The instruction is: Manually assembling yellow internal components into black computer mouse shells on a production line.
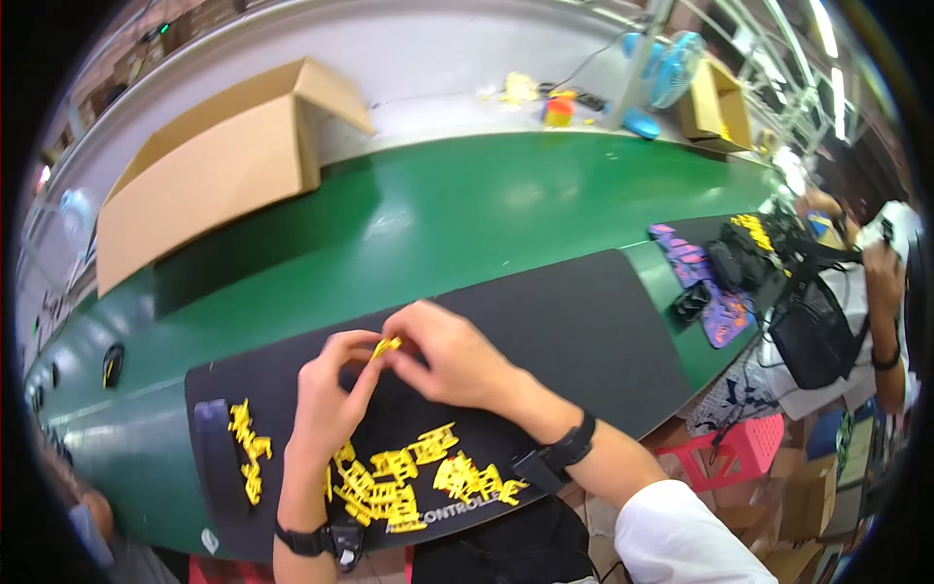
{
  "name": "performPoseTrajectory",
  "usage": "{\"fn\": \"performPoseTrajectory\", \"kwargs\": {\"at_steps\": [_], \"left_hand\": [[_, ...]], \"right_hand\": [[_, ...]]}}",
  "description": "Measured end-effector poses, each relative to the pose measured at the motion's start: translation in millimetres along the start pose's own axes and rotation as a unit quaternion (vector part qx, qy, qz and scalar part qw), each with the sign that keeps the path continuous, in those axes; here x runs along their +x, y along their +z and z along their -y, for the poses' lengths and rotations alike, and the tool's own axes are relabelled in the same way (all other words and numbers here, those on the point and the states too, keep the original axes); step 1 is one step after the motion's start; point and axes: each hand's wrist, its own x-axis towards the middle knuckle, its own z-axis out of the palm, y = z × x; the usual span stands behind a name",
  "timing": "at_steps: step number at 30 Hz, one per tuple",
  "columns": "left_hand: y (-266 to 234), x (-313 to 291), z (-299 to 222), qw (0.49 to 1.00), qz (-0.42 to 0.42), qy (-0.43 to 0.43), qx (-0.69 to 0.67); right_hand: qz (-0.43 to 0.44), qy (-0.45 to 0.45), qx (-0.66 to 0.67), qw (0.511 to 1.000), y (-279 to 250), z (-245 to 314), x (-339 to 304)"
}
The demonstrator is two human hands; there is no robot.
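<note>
My left hand [329, 394] and my right hand [449, 355] meet over the black mat [555, 331], fingertips pinched from both sides on a small yellow plastic piece [386, 346]. The fingers cover much of it. Below my hands, near the mat's front edge, lies a pile of similar yellow pieces [375, 492], partly hidden by my left wrist. A smaller heap of yellow pieces [472, 479] sits to its right, by my right wrist. More yellow pieces [250, 453] form a row left of my left forearm. Each wrist wears a black strap with a small device.
The mat lies on a green table [438, 214]. An open cardboard box [209, 175] stands at the back left. A blue fan [678, 70] is at the back right. At the right, a co-worker [880, 292] sits by a purple patterned mat [715, 292]. A pink stool [730, 453] stands lower right.
</note>
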Motion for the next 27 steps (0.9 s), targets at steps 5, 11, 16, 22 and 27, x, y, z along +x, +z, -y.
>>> {"fn": "performPoseTrajectory", "kwargs": {"at_steps": [5, 11, 16, 22, 27], "left_hand": [[8, 4, 4, 0.997, 0.055, 0.016, -0.041], [-2, 3, 8, 0.995, 0.078, -0.011, -0.068], [-3, 5, 5, 0.985, 0.121, -0.044, -0.116], [-5, 4, 9, 0.980, 0.119, -0.083, -0.134], [-6, 6, 14, 0.972, 0.119, -0.105, -0.174]], "right_hand": [[0.001, 0.039, -0.033, 0.999, 0, -4, -9], [0.074, 0.056, -0.040, 0.995, -1, 1, -3], [0.092, 0.089, 0.013, 0.992, 2, -2, -7], [0.102, 0.080, 0.004, 0.992, -1, -3, -9], [0.045, 0.063, 0.021, 0.997, -2, -4, -4]]}}
